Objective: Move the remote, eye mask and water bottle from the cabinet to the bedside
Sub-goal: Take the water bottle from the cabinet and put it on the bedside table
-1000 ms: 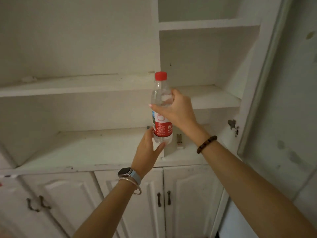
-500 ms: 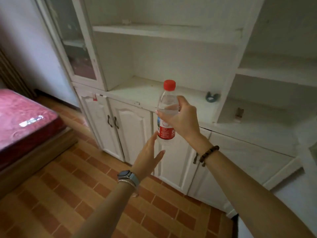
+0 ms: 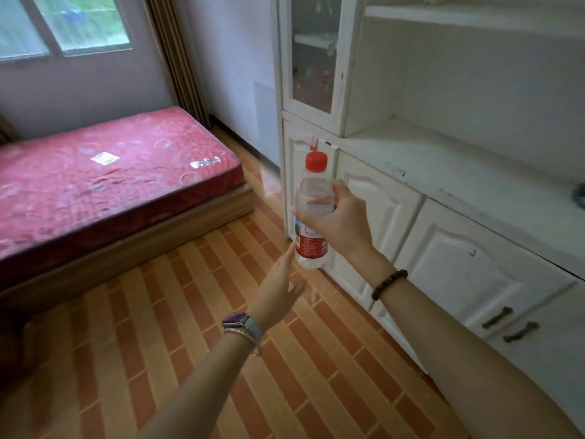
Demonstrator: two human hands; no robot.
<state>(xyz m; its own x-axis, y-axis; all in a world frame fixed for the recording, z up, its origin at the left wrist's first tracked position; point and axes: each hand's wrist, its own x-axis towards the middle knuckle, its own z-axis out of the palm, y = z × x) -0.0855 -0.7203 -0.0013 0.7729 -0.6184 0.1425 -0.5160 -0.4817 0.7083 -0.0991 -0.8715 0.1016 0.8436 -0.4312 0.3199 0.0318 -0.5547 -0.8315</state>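
Observation:
My right hand [image 3: 340,221] grips a clear water bottle [image 3: 311,198] with a red cap and red label, held upright in the air in front of the white cabinet [image 3: 449,248]. My left hand [image 3: 277,289] is just below the bottle with fingers straight, holding nothing; I cannot tell whether its fingertips touch the bottle's base. A small teal object [image 3: 579,194] sits on the cabinet's counter at the right edge of view, mostly cut off. No remote shows anywhere.
A bed with a bare red mattress [image 3: 104,182] on a wooden base stands at the left under a window [image 3: 63,23]. Brick-patterned floor [image 3: 177,327] stretches between bed and cabinet. A glass-door cabinet section [image 3: 311,55] stands by the wall.
My view has swung left from the cabinet shelves toward the bed. The bottle has come away from the shelf in my right hand, and my left hand stays just beneath it.

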